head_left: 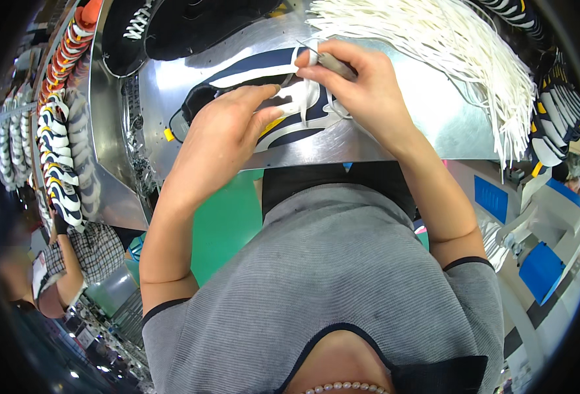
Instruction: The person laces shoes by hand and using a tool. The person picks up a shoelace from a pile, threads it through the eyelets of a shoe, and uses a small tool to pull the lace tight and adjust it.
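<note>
A navy, white and yellow shoe upper point(257, 69) lies on the metal table in front of me. My left hand point(227, 128) is on its near side, thumb and forefinger bent over the upper and holding it; the other fingers are mostly hidden. Over the upper's right end, my right hand point(365, 85) grips a thin-pointed hand tool with a grey handle point(336, 66). A white shoelace point(304, 108) hangs from the right fingertips onto the upper. A white band point(313, 54) wraps a right finger. Whether the tool's tip is hooked is too small to tell.
A heap of white laces point(428, 46) covers the table's point(434, 121) far right and hangs over its edge. Dark shoe uppers point(198, 26) lie at the back left. Stacked uppers point(59, 151) line the left side; more point(556, 121) stand right. A person point(60, 269) is at lower left.
</note>
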